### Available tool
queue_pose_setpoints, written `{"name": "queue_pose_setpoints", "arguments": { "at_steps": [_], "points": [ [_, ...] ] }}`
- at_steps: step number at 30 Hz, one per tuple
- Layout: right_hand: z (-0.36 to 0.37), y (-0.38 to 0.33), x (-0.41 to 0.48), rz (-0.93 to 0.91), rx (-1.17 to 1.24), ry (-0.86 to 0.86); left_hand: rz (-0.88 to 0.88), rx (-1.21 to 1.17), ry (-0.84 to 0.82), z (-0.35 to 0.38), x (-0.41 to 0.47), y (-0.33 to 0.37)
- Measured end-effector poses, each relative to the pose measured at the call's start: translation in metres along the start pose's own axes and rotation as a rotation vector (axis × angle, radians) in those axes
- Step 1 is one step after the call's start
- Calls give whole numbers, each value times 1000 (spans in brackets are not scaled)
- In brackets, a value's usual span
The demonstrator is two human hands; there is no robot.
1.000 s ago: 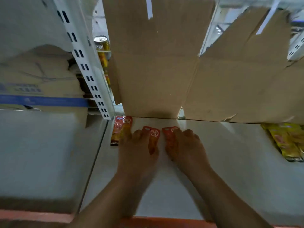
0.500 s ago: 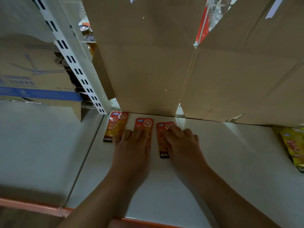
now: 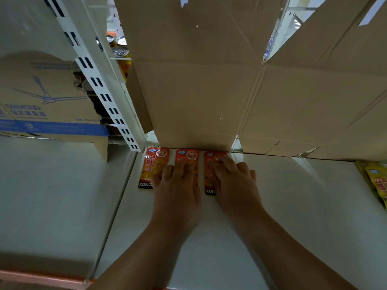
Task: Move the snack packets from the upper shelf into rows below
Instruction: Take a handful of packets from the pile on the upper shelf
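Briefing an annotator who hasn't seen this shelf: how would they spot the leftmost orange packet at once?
Start at the big cardboard box at the back of the white shelf. Three orange packets line its base; the leftmost packet sits nearest the slotted upright. Its neighbours lie partly under the left hand and right hand, while its face is mostly uncovered.

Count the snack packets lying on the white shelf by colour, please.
Orange packets: 3: left orange packet, middle orange packet, right orange packet
Yellow packets: at least 2, overlapping and cut off by the right frame edge
Total: at least 5
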State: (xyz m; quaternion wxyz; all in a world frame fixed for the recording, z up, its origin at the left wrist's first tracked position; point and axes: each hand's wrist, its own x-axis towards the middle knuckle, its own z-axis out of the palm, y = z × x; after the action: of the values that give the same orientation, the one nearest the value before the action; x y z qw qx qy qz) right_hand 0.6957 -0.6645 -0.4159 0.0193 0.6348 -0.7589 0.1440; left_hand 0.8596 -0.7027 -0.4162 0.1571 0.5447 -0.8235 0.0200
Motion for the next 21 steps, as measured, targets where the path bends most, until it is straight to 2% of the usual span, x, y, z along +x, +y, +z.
{"name": "queue_pose_setpoints", "arguments": {
  "at_steps": [17, 21],
  "points": [
    [2, 1, -1, 8, -3, 10, 5, 3, -7, -2, 0, 1],
    [1, 1, 0, 19, -12, -38, 4, 5, -28, -2, 0, 0]
  ]
}}
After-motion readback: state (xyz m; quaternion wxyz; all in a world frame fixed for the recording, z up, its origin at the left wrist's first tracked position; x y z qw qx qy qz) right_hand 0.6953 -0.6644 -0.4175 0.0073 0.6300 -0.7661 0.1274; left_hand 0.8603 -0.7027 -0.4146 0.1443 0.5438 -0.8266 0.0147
